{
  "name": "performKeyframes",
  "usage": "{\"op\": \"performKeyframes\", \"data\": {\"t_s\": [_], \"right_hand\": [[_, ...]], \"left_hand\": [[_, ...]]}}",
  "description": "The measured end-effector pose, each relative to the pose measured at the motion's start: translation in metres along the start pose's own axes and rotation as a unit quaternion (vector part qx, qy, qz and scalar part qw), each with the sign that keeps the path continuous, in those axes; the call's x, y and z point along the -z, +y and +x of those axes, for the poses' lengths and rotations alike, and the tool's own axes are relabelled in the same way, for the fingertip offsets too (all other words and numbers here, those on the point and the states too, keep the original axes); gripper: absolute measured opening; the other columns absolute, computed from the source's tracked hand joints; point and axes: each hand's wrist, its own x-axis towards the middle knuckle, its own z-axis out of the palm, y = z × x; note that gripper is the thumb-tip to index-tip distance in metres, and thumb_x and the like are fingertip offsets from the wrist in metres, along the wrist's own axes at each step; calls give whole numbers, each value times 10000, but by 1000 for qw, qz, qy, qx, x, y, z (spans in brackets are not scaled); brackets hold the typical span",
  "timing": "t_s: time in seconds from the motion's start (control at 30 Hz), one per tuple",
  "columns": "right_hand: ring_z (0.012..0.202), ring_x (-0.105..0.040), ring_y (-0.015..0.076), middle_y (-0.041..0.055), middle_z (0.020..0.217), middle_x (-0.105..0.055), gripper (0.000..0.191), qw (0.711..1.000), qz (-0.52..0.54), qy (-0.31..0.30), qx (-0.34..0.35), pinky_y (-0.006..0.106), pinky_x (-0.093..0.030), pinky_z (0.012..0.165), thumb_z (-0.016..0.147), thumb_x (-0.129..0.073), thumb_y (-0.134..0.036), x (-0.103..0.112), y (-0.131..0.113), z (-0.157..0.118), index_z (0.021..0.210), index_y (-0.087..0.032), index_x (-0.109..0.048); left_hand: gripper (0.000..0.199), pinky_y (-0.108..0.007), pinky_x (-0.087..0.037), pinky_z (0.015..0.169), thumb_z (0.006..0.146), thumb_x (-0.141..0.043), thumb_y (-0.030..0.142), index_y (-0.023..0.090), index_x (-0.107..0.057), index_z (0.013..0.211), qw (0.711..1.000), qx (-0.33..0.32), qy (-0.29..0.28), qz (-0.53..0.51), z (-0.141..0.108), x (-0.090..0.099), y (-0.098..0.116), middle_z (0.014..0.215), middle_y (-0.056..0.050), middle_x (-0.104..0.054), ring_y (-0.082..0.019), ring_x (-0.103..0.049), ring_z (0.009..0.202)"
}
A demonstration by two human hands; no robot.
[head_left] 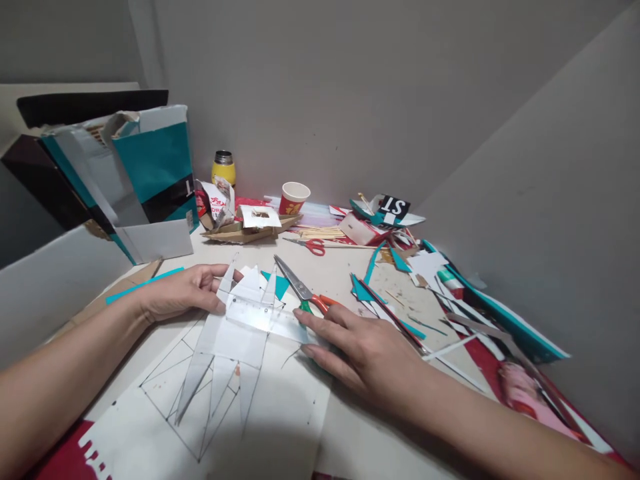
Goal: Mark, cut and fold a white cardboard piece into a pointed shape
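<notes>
A white cut-out with long pointed tips (233,340) lies over a sheet of paper (260,427) with drawn lines. Across the cut-out runs a clear strip, perhaps a ruler (250,316). My left hand (193,293) pinches the cut-out's upper left edge between thumb and fingers. At the strip's right end, my right hand (355,347) has its fingers apart, thumb below and index finger above, closing on the strip. Scissors with orange and green handles (300,290) lie partly open just beyond my right fingers.
Red-handled scissors (314,247), thin sticks (320,233) and a paper cup (295,198) are further back. A teal and white box (160,167) stands at left. Cardboard scraps (430,267) and a pink tube (525,393) lie at right.
</notes>
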Motion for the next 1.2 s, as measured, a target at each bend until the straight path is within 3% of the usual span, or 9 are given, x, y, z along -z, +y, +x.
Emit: {"op": "performKeyframes", "data": {"t_s": [0.13, 0.3, 0.73, 1.0, 1.2], "right_hand": [[728, -672, 268, 152, 914, -650, 448, 1000, 10, 13, 11, 418, -570, 577, 999, -400, -395, -2, 0, 1, 1327, -152, -586], [801, -672, 282, 162, 966, -657, 456, 1000, 11, 13, 15, 433, -571, 613, 1001, -398, -405, -4, 1, 3, 1343, -154, -566], [734, -637, 239, 114, 918, -648, 436, 999, 3, 41, 24, 353, -508, 573, 992, -436, -420, -15, 3, 4, 1325, -171, -569], [752, -639, 242, 104, 926, -653, 430, 999, -2, 41, 19, 355, -516, 587, 972, -487, -415, -17, 3, 3, 1325, -183, -570], [753, -632, 239, 106, 919, -657, 425, 999, -5, 43, 20, 340, -510, 585, 968, -495, -398, -16, 2, 4, 1323, -179, -578]], "left_hand": [[454, -240, -561, 704, 750, -717, 30, 187, -586, 1156, 1000, 6, 8, 3, 0, 0, 1, 925, -54, -765, -153, -720, 772], [413, -191, -536, 636, 736, -727, 17, 173, -601, 1097, 1000, 4, 13, 3, 0, -2, 4, 760, 2, -745, -120, -696, 669], [410, -187, -545, 654, 717, -746, 34, 179, -616, 1078, 999, 12, 30, 15, 1, -2, 4, 825, 2, -757, -118, -700, 697], [535, -254, -568, 695, 711, -764, 62, 174, -558, 1193, 997, 39, 47, 36, 0, -3, 7, 959, -88, -768, -202, -729, 824], [532, -213, -555, 641, 707, -753, 39, 187, -574, 1186, 997, 41, 52, 37, 0, -5, 9, 864, -34, -767, -165, -720, 750]]}}
